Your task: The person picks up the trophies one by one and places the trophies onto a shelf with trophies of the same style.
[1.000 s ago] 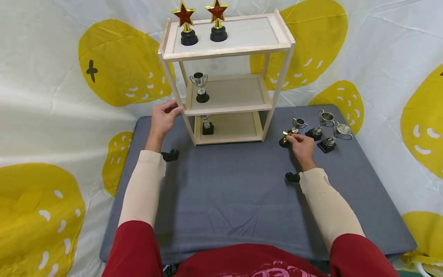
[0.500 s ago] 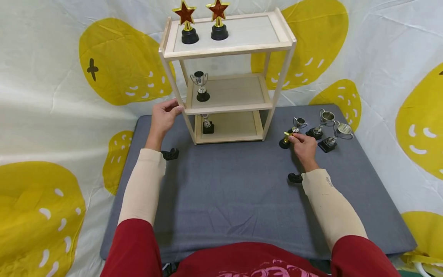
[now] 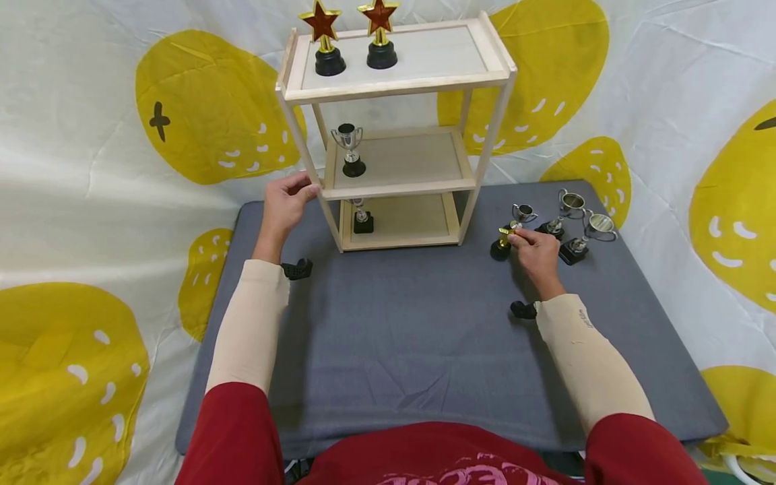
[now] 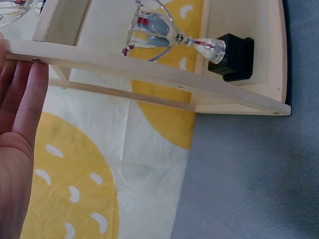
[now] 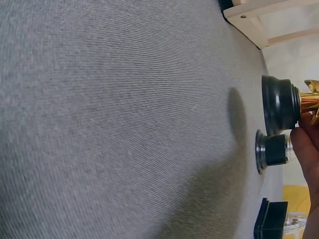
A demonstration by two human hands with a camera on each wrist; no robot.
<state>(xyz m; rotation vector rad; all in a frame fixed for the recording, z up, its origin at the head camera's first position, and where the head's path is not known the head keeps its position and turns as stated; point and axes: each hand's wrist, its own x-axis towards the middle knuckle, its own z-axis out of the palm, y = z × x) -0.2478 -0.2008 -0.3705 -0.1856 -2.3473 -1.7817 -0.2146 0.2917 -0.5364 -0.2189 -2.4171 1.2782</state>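
Note:
My left hand point(image 3: 283, 209) grips the left front post of a wooden three-tier shelf point(image 3: 400, 190); in the left wrist view its fingers point(image 4: 31, 97) curl behind the wood. At the right, my right hand point(image 3: 538, 259) pinches a small gold trophy point(image 3: 500, 251) with a round black base. The right wrist view has that base point(image 5: 279, 105) apart from its shadow on the tabletop, so it looks slightly raised. Two gold trophies with red stars, one left point(image 3: 330, 62) and one right point(image 3: 382, 55), stand on the top tier. Silver cups stand on the middle point(image 3: 353, 167) and bottom point(image 3: 364, 223) tiers.
Beyond and beside my right hand stand three silver cups: a small one point(image 3: 525, 213), one behind point(image 3: 572, 202) and one farther right point(image 3: 600, 226). Grey cloth covers the table point(image 3: 388, 337). A white curtain with yellow shapes point(image 3: 212, 108) hangs close behind.
My right hand has shifted slightly right, the gold trophy with it, its base moving a little right. My left hand stays on the shelf post.

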